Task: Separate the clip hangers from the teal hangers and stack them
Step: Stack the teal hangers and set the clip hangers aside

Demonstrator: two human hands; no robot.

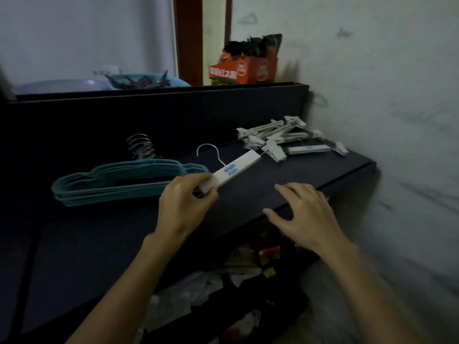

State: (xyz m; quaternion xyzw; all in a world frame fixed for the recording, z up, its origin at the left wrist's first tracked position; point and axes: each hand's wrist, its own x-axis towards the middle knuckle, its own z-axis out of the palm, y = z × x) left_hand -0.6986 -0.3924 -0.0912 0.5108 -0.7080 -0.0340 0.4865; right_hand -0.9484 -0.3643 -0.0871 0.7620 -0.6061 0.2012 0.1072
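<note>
Your left hand (185, 202) is closed around one end of a white clip hanger (229, 173), the fingers (208, 193) wrapped over the bar so its metal hook and printed face point up and away from you. Gripping it by the end rather than the middle looks like a way to leave the far end free to lead toward the pile. That pile of white clip hangers (289, 140) lies loosely crossed at the back right of the dark desk (260, 184), near the wall. It is gathered but not yet squared up. The teal hangers (124, 181) are nested in a flat stack on the left with their hooks bunched together at the back, well apart from the white pile, so the two kinds read as already sorted to opposite sides. The hanger you hold sits between them, its near end just beside the teal stack. Your right hand (304, 216) is open and holds nothing, fingers spread low over the front edge of the desk. It seems ready to steady things or take the free end. A likely next step is to carry this hanger right and lay it on the white pile with its bar running the same way as the others, since the clips could snag.
</note>
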